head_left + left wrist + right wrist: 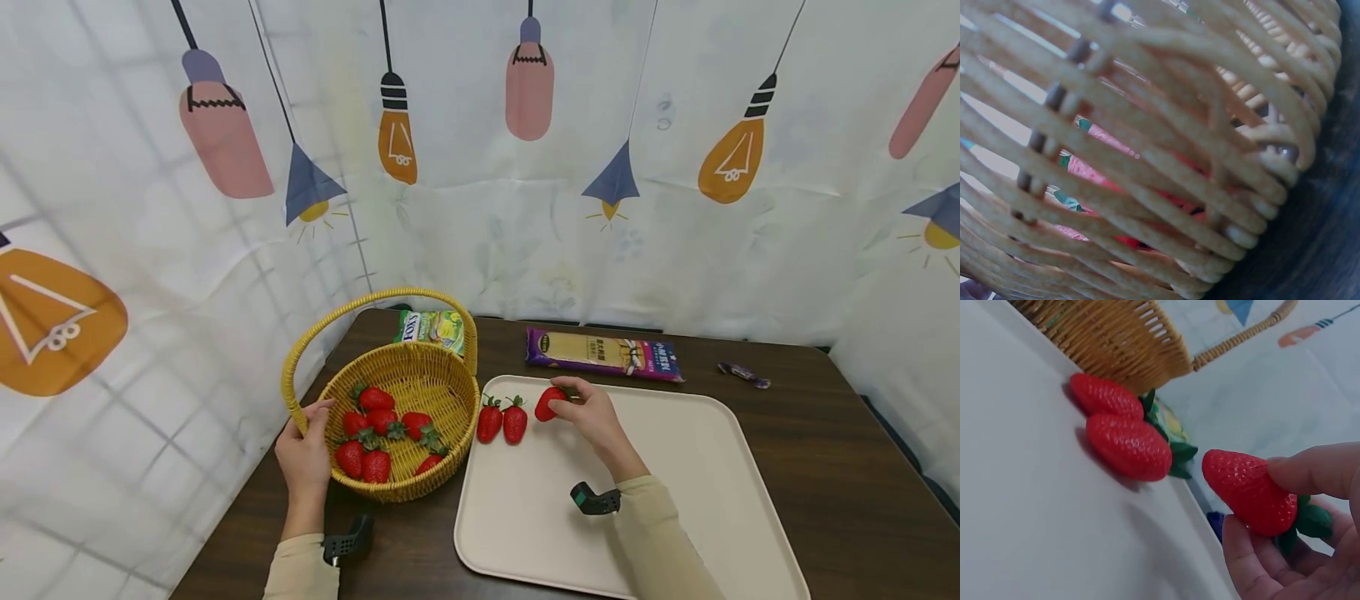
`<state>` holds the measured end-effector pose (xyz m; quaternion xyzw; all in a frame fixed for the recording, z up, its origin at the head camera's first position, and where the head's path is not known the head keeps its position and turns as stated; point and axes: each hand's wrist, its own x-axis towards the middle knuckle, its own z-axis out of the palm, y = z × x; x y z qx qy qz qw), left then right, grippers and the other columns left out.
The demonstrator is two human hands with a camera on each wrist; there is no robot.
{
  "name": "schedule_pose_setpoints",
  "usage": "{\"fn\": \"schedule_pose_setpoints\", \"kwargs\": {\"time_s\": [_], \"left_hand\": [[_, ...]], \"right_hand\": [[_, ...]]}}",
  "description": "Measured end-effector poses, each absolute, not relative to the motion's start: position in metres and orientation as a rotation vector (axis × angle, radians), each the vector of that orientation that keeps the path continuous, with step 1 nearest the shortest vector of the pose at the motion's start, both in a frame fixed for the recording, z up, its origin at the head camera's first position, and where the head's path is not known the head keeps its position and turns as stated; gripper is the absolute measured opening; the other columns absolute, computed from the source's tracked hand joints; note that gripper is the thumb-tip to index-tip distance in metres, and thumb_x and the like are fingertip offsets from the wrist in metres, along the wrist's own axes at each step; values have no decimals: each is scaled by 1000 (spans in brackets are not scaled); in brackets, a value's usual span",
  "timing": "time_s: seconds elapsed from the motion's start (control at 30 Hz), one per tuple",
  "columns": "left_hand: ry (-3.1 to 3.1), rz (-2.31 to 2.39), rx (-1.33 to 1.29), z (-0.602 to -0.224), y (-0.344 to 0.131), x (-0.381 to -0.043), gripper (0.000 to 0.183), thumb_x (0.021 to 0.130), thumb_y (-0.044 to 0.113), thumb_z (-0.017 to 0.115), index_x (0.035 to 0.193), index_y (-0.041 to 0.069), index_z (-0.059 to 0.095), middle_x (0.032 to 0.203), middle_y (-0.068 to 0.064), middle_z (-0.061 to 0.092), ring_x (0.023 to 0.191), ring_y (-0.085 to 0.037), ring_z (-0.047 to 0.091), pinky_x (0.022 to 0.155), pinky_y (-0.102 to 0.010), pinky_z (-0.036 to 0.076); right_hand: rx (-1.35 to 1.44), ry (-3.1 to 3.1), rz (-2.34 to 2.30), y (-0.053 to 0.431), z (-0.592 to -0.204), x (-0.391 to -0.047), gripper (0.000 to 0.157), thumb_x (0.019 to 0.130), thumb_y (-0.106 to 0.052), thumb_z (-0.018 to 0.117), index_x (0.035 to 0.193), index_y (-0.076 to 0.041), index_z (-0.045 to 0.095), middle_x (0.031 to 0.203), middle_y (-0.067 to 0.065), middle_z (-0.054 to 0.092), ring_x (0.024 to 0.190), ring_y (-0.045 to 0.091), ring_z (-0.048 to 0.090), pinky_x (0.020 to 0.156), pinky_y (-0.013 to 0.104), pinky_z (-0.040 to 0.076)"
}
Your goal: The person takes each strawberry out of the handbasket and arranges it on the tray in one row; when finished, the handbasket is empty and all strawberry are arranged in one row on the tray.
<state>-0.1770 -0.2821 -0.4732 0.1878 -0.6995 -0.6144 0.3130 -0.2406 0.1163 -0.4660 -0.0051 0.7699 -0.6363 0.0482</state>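
Strawberries (514,425) are red, basket (438,387) yellow, tray (525,517) cream.

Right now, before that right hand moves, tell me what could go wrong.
The right grip pinches a berry, which might slip. Lowered here, it could knock the two berries nearby on the tray. If the left grip pulls, the basket might tip, spilling its fruit.

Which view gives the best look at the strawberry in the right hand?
The right wrist view: the strawberry is large there, its dimpled red skin and green leaves visible. In the head view it is small and partly covered by the right hand. The left wrist view does not show it; that camera faces the basket.
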Motion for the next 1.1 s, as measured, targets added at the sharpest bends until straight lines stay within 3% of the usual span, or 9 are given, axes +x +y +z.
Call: {"fn": "schedule_pose_setpoints", "kwargs": {"time_s": [0.3,0.73,1.0,1.1], "left_hand": [[-1852,-1617,493,-473,-283,-177,29,98,22,61,108,-3,70,109,-7,73,102,1,55,94,-27,37],[-1846,-1608,487,-476,-285,-177,32,97,23,61,105,-7,68,103,3,73,104,-2,56,93,-25,37],[-1844,-1624,489,-474,-284,-177,28,97,22,62,107,-4,70,108,-6,73,103,0,55,92,-26,37],[-1855,-1622,491,-472,-284,-178,29,97,22,62,107,-4,70,107,-4,73,103,0,55,93,-26,37]], "right_hand": [[21,2374,-1823,119,-482,-244,35,86,-3,70,121,-2,67,113,15,67,90,22,61,77,31,54],[-47,2508,-1640,112,-487,-241,31,87,-6,70,118,-6,70,111,9,69,91,21,58,73,29,47],[-52,2549,-1601,111,-487,-240,26,88,-6,68,114,-9,72,119,10,66,98,23,62,73,31,49],[-64,2567,-1598,110,-487,-241,26,87,-6,69,113,-10,72,118,9,66,98,24,62,73,31,50]]}}
